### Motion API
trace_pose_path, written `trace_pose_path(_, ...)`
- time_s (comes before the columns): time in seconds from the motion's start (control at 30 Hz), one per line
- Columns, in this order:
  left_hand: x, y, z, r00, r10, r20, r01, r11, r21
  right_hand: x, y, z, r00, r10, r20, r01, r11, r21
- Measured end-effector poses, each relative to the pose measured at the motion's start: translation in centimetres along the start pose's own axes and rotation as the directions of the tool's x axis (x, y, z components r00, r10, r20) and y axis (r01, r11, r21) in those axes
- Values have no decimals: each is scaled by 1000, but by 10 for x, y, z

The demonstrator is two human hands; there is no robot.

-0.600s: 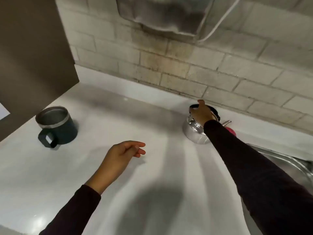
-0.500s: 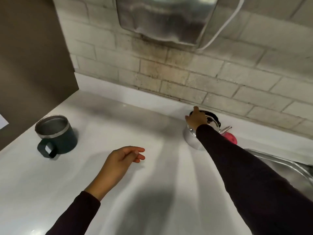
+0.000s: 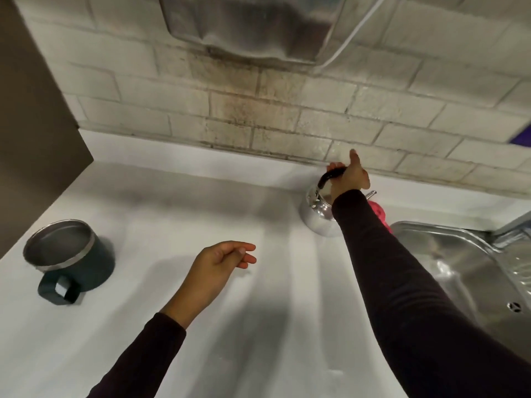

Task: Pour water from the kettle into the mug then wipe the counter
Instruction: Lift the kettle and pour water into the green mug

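A shiny steel kettle with a black handle stands at the back of the white counter, close to the brick wall. My right hand is wrapped around that handle, thumb sticking up. The dark mug with a steel rim sits at the far left, its handle facing me, and it looks empty. Over the middle of the counter my left hand hovers with loosely curled fingers and holds nothing. A pink cloth lies behind my right forearm, partly hidden.
A steel sink is set into the counter at the right. A metal dispenser hangs on the brick wall above, with a white cable beside it. A dark panel closes off the left side.
My right hand has closed around the kettle's handle after resting on top of it. The view has tilted down and right, which brings the sink into sight. My left hand has barely moved.
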State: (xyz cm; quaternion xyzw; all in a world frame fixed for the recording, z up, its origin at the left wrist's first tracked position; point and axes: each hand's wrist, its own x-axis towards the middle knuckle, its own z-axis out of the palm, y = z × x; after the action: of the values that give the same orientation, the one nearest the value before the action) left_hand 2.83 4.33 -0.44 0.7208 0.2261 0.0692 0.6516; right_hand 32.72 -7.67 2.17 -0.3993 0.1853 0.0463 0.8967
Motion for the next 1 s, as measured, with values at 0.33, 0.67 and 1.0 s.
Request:
trace_pose_path(0.33,-16,4,-33,996,58,-60,-59,998,-11,-40,-49,-7,913,281,295,-75,827,-556)
trace_pose_path(0.67,-66,-5,-83,969,114,-221,-127,991,-47,-163,-56,20,651,109,751,745,96,-660)
trace_pose_path(1.0,-122,-34,-132,915,60,-400,-99,992,-78,-249,12,69,256,390,885,934,138,-331)
